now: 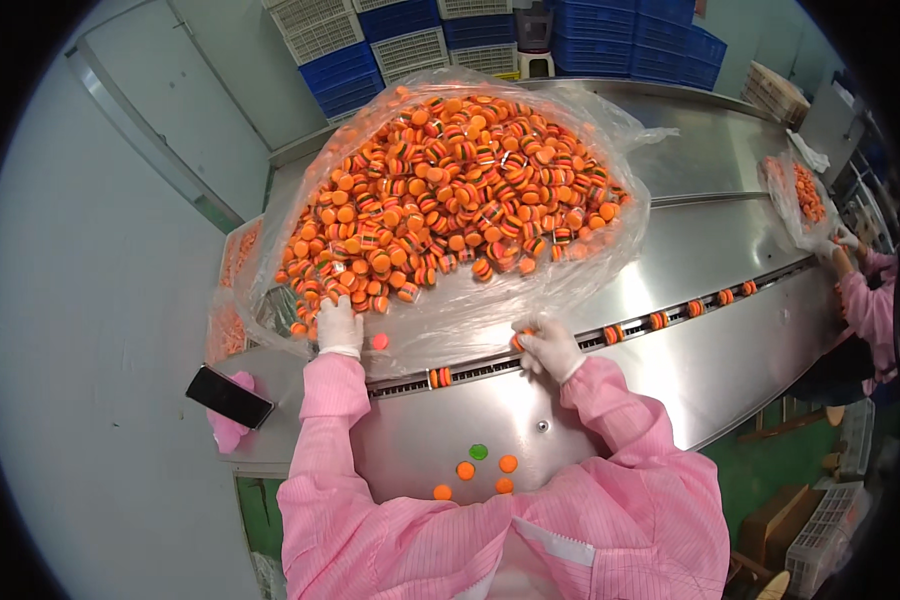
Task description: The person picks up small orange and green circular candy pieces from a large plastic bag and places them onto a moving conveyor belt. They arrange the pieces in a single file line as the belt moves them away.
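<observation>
A large heap of burger-shaped gummy candies (440, 180), orange with red, yellow and green layers, lies in an opened clear plastic bag (440, 315) on the steel table. At the heap's near left edge, my gloved left hand (340, 326) reaches in among the candies with its fingers stretched forward. My gloved right hand (552, 346) is closed on one candy (519, 342), just above the conveyor channel (490, 368). Below and left of it, a striped candy (439, 378) stands in the channel. Several more candies (658, 320) stand spaced along it toward the right.
Loose orange pieces (465, 470) and a green piece (478, 452) lie near my body. A phone (229, 397) rests on pink cloth at the left. Stacked crates (400, 50) line the back. At far right, a co-worker's gloved hands (842, 240) are beside another candy bag (796, 200).
</observation>
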Demonstrator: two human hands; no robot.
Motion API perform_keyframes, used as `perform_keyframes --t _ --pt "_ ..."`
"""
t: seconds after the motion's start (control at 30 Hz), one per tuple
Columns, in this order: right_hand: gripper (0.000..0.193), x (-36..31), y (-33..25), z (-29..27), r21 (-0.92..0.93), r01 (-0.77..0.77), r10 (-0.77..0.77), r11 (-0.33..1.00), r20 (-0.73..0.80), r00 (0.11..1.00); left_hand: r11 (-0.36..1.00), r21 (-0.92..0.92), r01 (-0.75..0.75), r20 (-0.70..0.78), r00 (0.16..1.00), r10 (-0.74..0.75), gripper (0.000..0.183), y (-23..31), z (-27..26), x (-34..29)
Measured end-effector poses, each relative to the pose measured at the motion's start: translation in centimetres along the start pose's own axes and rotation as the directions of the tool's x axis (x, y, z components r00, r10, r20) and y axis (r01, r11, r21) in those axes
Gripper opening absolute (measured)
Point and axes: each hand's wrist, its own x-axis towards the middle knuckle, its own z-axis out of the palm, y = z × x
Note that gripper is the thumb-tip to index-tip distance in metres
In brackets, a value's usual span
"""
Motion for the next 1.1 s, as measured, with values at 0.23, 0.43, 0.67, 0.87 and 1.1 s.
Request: perform_keyframes --t 0.23,0.43,0.67,0.87,1.1 --pt "0.036 -1.5 2.4 -3.0 -0.953 -0.043 -0.392 0.301 -0.165 0.905 0.978 -0.209 0.014 0.243 0.969 0.038 0.030 -1.2 2.4 -0.2" --pt "0.028 4.3 -4.1 0.2 -0.824 0.496 -0.681 0.273 0.199 0.705 0.648 -0.742 0.173 0.358 0.919 0.165 0.020 2.7 -3.4 -5.4" --pt "0.025 14.2 -3.7 3.2 -0.936 0.348 -0.236 0.058 0.325 0.916 0.711 -0.531 0.461 0.671 0.741 0.021 0.012 5.6 -1.0 -8.4" --pt "0.025 7.9 -6.1 0.7 -0.797 0.441 -0.539 0.413 0.176 0.824 0.825 -0.551 -0.127 -0.001 0.988 0.152 0.016 3.4 -1.9 -6.7" --pt "0.051 0.0 0.8 1.0 -0.896 0.094 -0.173 0.435 0.019 0.985 0.994 -0.048 -0.094 0.141 0.985 0.100 0.036 -1.4 0.7 0.8"
